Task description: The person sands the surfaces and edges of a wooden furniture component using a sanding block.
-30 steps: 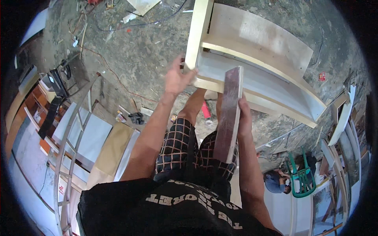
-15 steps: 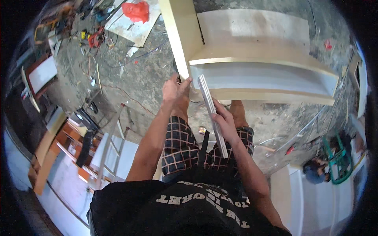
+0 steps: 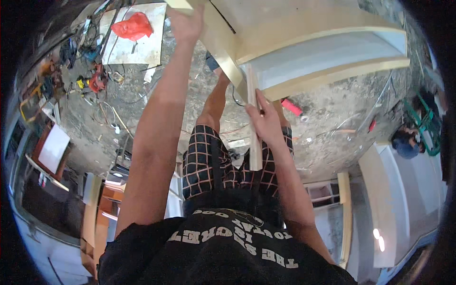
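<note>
A cream-coloured cabinet (image 3: 339, 72) with a curved front and a pale inner surface lies across the upper right. Its long side panel (image 3: 223, 50) slants toward the upper left. My left hand (image 3: 187, 23) is stretched far out and grips the upper end of this panel; some of its fingers are hidden. In my right hand (image 3: 267, 122) is a bundle of long, thin wooden strips (image 3: 256, 154), held lengthwise in front of my legs. The far end of the strips overlaps the cabinet's near corner; whether it touches is hard to tell.
A red plastic bag (image 3: 133, 27) lies on a pale board (image 3: 154, 42) at upper left, near a red tool (image 3: 97, 80) and cables. A red cylinder (image 3: 291, 107) is on the floor by my foot. At right a person (image 3: 405, 142) sits near a green chair (image 3: 430, 126).
My left hand has moved from the panel's near corner up to its far end. The strips are still in my right hand, turned more upright. The view has shifted and the cabinet appears tilted.
</note>
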Tool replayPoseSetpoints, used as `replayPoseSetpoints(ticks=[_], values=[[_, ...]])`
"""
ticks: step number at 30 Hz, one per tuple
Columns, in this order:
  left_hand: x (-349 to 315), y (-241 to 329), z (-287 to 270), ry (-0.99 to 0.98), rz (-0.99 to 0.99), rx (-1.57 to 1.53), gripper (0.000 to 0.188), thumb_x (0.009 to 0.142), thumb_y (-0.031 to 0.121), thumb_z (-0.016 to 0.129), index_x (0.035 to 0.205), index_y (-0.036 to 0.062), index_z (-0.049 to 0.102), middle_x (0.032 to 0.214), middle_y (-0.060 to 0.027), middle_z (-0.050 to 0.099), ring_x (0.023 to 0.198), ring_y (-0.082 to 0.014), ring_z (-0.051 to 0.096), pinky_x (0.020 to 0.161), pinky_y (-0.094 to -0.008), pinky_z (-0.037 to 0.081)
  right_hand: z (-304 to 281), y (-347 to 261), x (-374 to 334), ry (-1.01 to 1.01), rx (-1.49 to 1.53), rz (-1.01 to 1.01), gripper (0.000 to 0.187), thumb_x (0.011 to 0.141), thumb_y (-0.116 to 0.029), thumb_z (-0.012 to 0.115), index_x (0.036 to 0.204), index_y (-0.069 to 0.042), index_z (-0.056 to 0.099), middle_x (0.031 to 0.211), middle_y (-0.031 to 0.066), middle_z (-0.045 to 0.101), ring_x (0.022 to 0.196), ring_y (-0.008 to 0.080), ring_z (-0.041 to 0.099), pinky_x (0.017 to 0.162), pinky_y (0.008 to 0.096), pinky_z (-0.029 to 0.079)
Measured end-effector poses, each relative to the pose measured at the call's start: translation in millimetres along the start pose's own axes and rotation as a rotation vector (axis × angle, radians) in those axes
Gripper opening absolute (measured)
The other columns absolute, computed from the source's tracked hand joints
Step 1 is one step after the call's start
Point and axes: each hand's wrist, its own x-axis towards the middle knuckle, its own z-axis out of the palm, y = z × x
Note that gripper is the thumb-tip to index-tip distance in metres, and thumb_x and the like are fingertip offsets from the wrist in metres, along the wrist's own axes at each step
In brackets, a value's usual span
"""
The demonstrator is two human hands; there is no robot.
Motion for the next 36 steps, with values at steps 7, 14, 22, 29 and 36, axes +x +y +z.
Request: replayPoseSetpoints(ticks=[7,14,22,29,36], values=[[-5,58,30,0.237,-0.293,0.046,0.072,0.081,0.028,0.078,0.131,-0.0109,0.042,0.117,-0.0273,0.064,0.110,-0.0404,0.066,0.096,-0.0450,0.052,30,-19,0,0.214,-0.264,-0.021,0.076,0.094,-0.039,0.065,0.150,0.007,0.045,0.149,0.0386,0.044,0.141,0.0511,0.044,0.118,0.0498,0.036],[-3,58,18,0.276,-0.178,0.093,0.067,0.084,0.030,0.072,0.130,-0.0085,0.041,0.120,-0.0322,0.065,0.107,-0.0448,0.067,0.094,-0.0507,0.053,41,-24,-3,0.160,-0.396,0.024,0.075,0.094,-0.042,0.062,0.152,0.002,0.044,0.151,0.0339,0.045,0.131,0.0516,0.052,0.113,0.0517,0.042],[3,50,16,0.206,-0.195,0.102,0.063,0.090,0.031,0.067,0.130,-0.0080,0.039,0.118,-0.0332,0.063,0.106,-0.0471,0.066,0.094,-0.0532,0.052,53,-36,5,0.284,-0.261,0.049,0.069,0.091,-0.035,0.064,0.148,0.001,0.049,0.149,0.0305,0.048,0.116,0.0555,0.057,0.103,0.0526,0.048],[-8,67,15,0.141,-0.173,0.045,0.061,0.092,0.029,0.066,0.132,-0.0042,0.035,0.124,-0.0314,0.059,0.109,-0.0426,0.066,0.088,-0.0522,0.054,63,-53,-1,0.403,-0.181,0.124,0.066,0.089,-0.026,0.069,0.147,-0.001,0.050,0.143,0.0304,0.052,0.116,0.0528,0.058,0.101,0.0560,0.046],[-9,62,22,0.070,-0.238,0.127,0.044,0.096,0.029,0.066,0.116,-0.0044,0.046,0.109,-0.0213,0.064,0.092,-0.0338,0.067,0.077,-0.0454,0.055,63,-59,16,0.424,-0.126,0.301,0.061,0.085,-0.029,0.071,0.137,0.001,0.059,0.148,0.0248,0.049,0.126,0.0510,0.052,0.100,0.0571,0.050]])
